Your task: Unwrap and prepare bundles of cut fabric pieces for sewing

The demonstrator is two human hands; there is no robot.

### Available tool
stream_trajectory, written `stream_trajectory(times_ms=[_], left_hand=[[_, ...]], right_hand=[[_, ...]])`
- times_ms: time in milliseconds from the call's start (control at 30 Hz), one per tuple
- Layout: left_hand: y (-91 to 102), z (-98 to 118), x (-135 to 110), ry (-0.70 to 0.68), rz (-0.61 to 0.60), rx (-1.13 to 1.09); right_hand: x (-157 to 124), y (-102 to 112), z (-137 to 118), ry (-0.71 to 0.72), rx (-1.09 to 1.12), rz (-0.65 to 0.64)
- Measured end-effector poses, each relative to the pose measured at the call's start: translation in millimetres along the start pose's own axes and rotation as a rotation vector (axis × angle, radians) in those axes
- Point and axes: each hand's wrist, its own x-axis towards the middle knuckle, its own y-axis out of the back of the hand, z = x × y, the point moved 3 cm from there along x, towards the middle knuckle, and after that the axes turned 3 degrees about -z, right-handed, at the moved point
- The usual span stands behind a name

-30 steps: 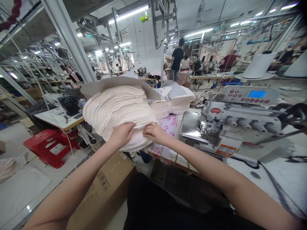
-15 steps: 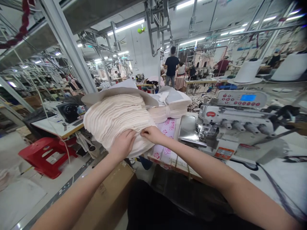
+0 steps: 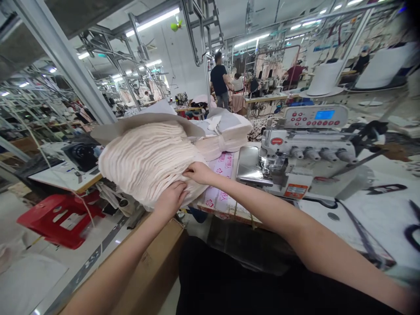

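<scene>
A thick stack of cream fabric pieces (image 3: 144, 153) fans out over the table's left end, its many edges facing me. A grey sheet (image 3: 134, 124) lies along the top of it. My left hand (image 3: 171, 199) is closed on the lower front edges of the stack, fingertips pressed into the layers. Just above and to the right, my right hand (image 3: 198, 173) pinches the edge of some layers between thumb and fingers. How many layers either hand has cannot be made out. Behind the stack sits a second, tied fabric bundle (image 3: 226, 133).
An overlock sewing machine (image 3: 305, 148) with a metal plate (image 3: 251, 164) stands right of the stack. Thread cones (image 3: 324, 78) rise behind it. A red stool (image 3: 59, 218) is at left, a cardboard box (image 3: 151, 267) below. A person (image 3: 219, 81) stands farther back.
The view has shifted, so the scene sits further left and slightly higher. Both hands remain at the stack's front edge; my left hand now sits a little lower relative to the right.
</scene>
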Motion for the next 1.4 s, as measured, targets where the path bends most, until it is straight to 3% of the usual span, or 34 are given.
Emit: stream_trajectory(times_ms=[167,267,333,433,500,600,733,867,1200,1400], left_hand=[[2.4,-1.2,-1.8,-0.008,-0.027,-0.011],[6.9,-3.2,-0.3,0.078,-0.062,0.09],[15.2,-6.5,2.8,0.176,-0.068,0.148],[30.1,-11.2,9.0,0.248,-0.035,0.16],[37.1,-13.7,12.2,0.253,-0.002,0.14],[41.6,-16.3,13.5,0.26,0.055,0.092],[41.1,-15.9,11.4,0.218,0.079,0.095],[37.0,-16.2,10.3,0.162,0.014,0.098],[30.8,-8.8,5.5,0.134,-0.006,0.132],[21.8,-7.8,-0.9,0.102,-0.107,0.21]], right_hand=[[2.2,-2.1,1.6,0.003,0.046,0.006],[-3.9,-0.9,-0.4,0.022,0.074,0.02],[-16.0,3.9,-4.1,0.124,0.066,0.113],[-43.1,10.8,-9.0,0.404,-0.044,0.294],[-58.0,8.2,-6.7,0.562,-0.145,0.299],[-64.6,-3.2,5.6,0.648,-0.267,0.218],[-53.3,-14.7,21.2,0.607,-0.418,0.2],[-41.9,-16.2,22.8,0.578,-0.491,0.175],[-29.2,-11.1,13.7,0.388,-0.465,0.07],[-20.3,-10.9,15.4,0.342,-0.415,0.039]])
